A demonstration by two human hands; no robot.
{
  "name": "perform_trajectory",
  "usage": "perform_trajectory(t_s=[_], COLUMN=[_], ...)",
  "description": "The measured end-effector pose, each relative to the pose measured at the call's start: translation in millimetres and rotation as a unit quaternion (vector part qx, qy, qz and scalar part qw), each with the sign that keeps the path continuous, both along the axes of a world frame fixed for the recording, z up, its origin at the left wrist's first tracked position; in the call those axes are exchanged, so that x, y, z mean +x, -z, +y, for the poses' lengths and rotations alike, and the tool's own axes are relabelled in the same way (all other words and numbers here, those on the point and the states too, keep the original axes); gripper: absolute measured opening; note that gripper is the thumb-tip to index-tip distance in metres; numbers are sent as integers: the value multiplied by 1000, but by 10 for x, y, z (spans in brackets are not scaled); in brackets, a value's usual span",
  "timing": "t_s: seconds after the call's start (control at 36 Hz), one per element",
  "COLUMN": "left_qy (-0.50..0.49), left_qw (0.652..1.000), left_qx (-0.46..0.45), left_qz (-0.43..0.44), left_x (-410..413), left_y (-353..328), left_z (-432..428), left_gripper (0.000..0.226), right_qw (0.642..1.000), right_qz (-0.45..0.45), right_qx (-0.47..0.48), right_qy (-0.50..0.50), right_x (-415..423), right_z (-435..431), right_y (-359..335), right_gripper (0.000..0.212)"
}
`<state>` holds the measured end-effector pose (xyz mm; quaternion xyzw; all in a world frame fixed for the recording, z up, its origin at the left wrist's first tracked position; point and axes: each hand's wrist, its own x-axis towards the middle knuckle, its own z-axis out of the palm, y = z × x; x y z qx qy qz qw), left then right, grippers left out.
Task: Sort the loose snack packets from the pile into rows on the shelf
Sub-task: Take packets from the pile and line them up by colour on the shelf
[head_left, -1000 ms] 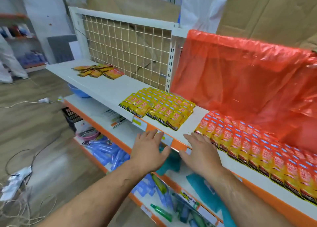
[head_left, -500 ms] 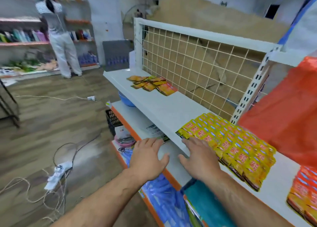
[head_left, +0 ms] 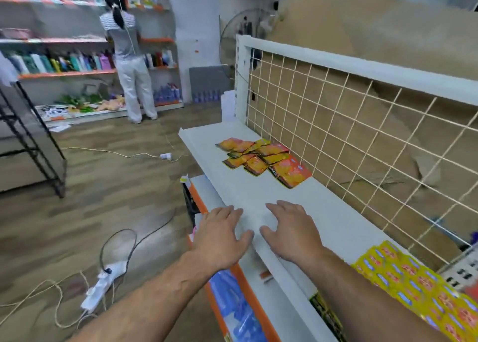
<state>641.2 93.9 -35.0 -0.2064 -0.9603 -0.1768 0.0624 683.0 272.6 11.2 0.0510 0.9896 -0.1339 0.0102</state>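
Left hand [head_left: 222, 231] and right hand [head_left: 291, 229] are flat over the shelf [head_left: 258, 194] front, fingers straight, holding nothing, prob. ready to reach. The pile of loose packets [head_left: 263, 159] lies further along, near the wire grid [head_left: 362, 124], w/ yellow rows [head_left: 413, 284] already placed at right.

Smooth, matt white shelf [head_left: 271, 194] of painted metal. Loose snack packets [head_left: 263, 158] in glossy, crinkled orange plastic film. Cream-coated wire grid [head_left: 336, 124] behind, with matt brown cardboard [head_left: 375, 31] showing through. Wood-grain plank floor [head_left: 116, 186] with a slight sheen.

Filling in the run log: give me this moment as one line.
left hand: open, empty | right hand: open, empty | loose packet pile: ahead on shelf, by wire grid | yellow packets: in rows, right
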Motion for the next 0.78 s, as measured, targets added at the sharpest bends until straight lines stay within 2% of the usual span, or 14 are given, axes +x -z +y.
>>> perform_trajectory(t_s=[0.36,0.44,0.58,0.64,0.78], left_qy=[55,89,122,148,170], left_qw=[998,996,992,988,983], left_qx=[-9,21,33,21,18], left_qz=[-15,7,-3,-45,-73], left_x=[-1783,-2279,-3001,-3286,-3831], left_y=[94,134,-11,-23,29], left_z=[-172,-234,-334,-360,-320], left_gripper=[85,72,51,53,46], right_qw=[999,995,988,983,971], right_qz=[26,41,66,68,46], right_qx=[11,-6,2,6,-21], right_qy=[42,86,141,169,234], right_x=[-1628,-2017,-2680,-2931,-3397], right_z=[-279,-387,-579,-650,-736], right_y=[180,205,204,171,247], right_gripper=[62,56,27,28,29])
